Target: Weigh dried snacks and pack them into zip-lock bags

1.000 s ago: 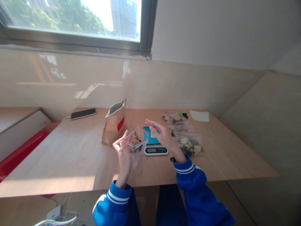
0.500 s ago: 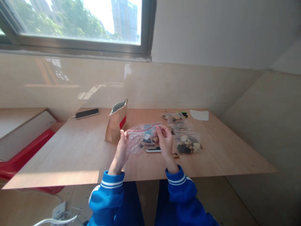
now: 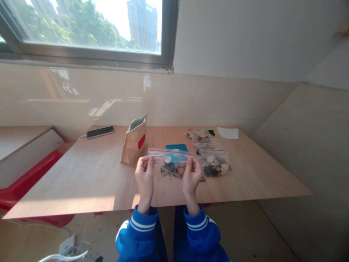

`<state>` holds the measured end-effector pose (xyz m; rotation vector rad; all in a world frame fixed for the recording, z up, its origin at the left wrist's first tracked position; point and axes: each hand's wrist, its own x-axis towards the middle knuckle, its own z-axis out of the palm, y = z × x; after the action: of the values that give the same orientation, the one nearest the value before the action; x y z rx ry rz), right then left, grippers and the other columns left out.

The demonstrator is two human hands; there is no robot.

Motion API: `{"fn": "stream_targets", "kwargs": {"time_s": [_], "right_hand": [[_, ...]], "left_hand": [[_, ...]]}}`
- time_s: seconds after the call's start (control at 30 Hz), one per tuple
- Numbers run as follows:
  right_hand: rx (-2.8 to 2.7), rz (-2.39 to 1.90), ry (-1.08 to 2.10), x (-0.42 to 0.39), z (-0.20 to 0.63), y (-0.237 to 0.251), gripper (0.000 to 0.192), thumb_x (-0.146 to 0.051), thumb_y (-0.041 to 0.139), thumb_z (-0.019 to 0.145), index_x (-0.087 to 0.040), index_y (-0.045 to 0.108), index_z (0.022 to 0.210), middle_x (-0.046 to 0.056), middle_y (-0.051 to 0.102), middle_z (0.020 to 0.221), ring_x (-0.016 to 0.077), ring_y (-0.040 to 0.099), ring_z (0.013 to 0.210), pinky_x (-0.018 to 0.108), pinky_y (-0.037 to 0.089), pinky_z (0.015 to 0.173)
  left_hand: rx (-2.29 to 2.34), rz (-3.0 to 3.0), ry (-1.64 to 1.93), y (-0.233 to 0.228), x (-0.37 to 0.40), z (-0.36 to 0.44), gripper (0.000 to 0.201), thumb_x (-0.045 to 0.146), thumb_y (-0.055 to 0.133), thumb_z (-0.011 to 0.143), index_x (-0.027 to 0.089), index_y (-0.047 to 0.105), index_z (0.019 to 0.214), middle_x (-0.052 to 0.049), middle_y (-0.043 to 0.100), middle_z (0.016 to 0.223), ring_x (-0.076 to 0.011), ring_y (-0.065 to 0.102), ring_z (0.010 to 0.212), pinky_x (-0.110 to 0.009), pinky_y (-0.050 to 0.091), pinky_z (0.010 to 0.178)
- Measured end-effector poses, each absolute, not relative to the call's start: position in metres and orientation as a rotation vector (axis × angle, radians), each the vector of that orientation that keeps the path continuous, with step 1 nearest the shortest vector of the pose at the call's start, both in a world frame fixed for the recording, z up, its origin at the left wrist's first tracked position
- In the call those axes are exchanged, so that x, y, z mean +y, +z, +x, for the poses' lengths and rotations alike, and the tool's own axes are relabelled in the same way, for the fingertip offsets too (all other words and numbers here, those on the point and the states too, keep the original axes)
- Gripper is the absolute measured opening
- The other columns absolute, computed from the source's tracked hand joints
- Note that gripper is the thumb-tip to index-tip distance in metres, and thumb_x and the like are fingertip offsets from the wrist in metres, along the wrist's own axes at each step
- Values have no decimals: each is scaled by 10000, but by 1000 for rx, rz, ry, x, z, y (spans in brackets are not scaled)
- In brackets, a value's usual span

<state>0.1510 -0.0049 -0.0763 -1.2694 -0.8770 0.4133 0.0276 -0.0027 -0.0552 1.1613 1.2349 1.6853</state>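
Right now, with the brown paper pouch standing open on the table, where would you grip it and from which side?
Grip the brown paper pouch around its mid-body, coming from its left, where the table lies bare. It stands upright with its mouth open, so pinching the top would probably collapse it. Both the left hand and right hand hold the clear zip bag.

A small clear zip bag (image 3: 171, 162) with a red strip along its top edge is held upright near the middle of the frame, above the bench. It is stretched flat and wide, pinched at its two upper corners. Dark and pale snack pieces are gathered in its lower part, and a small white tag is seen inside.
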Motion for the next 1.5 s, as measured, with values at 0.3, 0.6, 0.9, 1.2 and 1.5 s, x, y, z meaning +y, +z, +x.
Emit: {"fn": "stream_targets", "kwargs": {"time_s": [0.3,0.6,0.9,1.2,1.5], "right_hand": [[-792,-1235,459,-12,161,-61,393,-517,546,874,-144,632,964,39,681,697,170,629,641,281,475,614],[-649,-1182,624,-23,167,-54,404,-517,658,787,-140,656,933,14,660,658,129,547,557,239,416,524],[-595,-1160,628,-35,169,-56,366,-503,613,826,-150,693,879,56,721,739,146,567,628,269,449,611],[-708,-1098,961,-37,172,-57,461,-517,652,797,-168,681,1098,45,735,817,151,624,698,265,474,640],[-666,-1116,959,-34,176,-67,328,-479,765,686,-187,750,834,48,752,810,188,687,784,320,532,761]], "left_hand": [[1135,1156,1648,-43,-12,13,203,384,621,830,197,594,904,-3,672,803,-143,630,724,-262,500,698],[1116,1177,1602,-36,-23,14,228,412,593,849,195,556,788,24,648,649,-124,627,593,-228,498,598],[1265,1007,1719,-43,-30,20,230,431,559,857,209,520,810,73,558,540,-80,511,415,-175,400,428],[1303,923,1827,-55,-28,17,301,492,586,822,195,547,846,70,553,553,-76,519,437,-171,400,436],[1173,949,1819,-49,-35,22,258,460,573,849,208,519,852,62,592,524,-86,527,378,-178,412,390]]}}
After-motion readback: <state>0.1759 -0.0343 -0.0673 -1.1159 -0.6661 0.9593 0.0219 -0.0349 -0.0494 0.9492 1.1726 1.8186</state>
